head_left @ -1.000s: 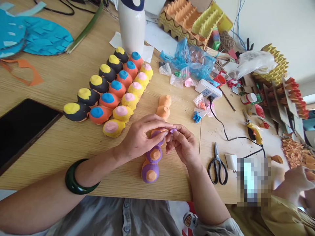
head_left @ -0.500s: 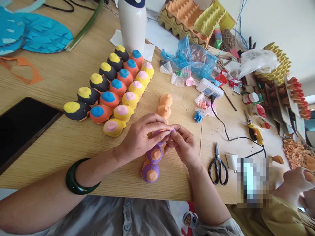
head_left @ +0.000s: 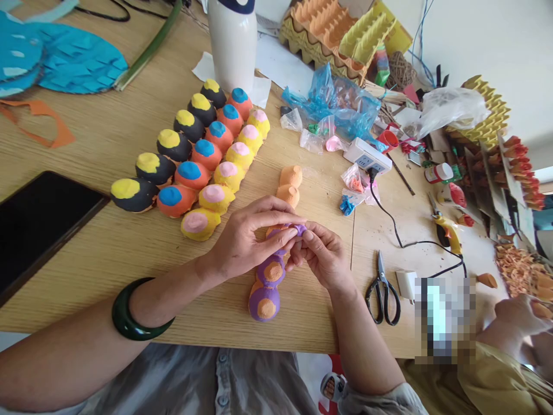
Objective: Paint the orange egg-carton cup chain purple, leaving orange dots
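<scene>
A small lump of purple modelling clay (head_left: 299, 230) is pinched between the fingertips of my left hand (head_left: 253, 236) and my right hand (head_left: 322, 253). Both hands are closed on it, the left coming over from the side with its fingers fairly straight. Beneath them lies a strip of egg-carton cups (head_left: 288, 196). Its near cups are coated purple with orange spots on top, while the far ones show plain orange. My hands hide the middle of the strip. To the left stand three rows of coated cups: black with yellow tops (head_left: 174, 144), orange-red with blue tops (head_left: 206, 151) and yellow with pink tops (head_left: 228, 176).
Scissors (head_left: 382, 291) lie to the right, beside a white charger (head_left: 406, 285). A power strip (head_left: 368, 155), a blue plastic bag (head_left: 341, 106) and small clay bags sit farther back. A white bottle (head_left: 233, 46) stands behind the rows. Another person's hand (head_left: 521, 317) is at far right.
More of the purple clay shows between my fingertips, and my fingers have shifted slightly around it. The strip and the rows of cups have stayed in place.
</scene>
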Demonstrator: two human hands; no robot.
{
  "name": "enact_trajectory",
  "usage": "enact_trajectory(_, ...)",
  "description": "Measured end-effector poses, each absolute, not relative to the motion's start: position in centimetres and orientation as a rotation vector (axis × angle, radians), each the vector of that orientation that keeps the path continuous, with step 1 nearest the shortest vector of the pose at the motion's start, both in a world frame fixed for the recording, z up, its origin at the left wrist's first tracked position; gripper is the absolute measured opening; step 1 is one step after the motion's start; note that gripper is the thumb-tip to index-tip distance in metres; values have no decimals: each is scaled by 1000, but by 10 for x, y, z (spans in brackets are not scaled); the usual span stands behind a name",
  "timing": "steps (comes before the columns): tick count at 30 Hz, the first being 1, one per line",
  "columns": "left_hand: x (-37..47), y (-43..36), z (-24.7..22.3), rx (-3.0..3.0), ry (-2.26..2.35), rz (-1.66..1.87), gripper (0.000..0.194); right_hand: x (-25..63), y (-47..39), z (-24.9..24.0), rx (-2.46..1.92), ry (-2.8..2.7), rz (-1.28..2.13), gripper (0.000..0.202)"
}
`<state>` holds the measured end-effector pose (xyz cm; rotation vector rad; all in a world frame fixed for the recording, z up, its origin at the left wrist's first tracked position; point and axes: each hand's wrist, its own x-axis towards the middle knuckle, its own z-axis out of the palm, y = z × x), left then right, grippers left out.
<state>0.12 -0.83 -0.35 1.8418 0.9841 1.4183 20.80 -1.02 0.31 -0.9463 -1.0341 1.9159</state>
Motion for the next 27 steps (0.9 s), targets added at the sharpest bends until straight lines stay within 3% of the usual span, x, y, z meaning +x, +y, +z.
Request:
enact_trajectory(6,2,-6,-3,1817,974,1434,7,208,-10,4,-890,-1059,1955,42)
enact_trajectory(12,3,-8,-2,1789,990,1443,5,206,-11,5,-929,-1025,1993,49)
enact_trajectory(16,2,-8,-5,1707,963,1384,23,207,-11,7,-926,-976,2030,53)
enact_trajectory(20,2,-6,-6,1721,919,1419,5,206,-11,6,-900,-1000,2083,54)
enact_trajectory(27,2,-7,-5,1803,1001,1482,6,205,-11,4,-903,-1001,1975,43)
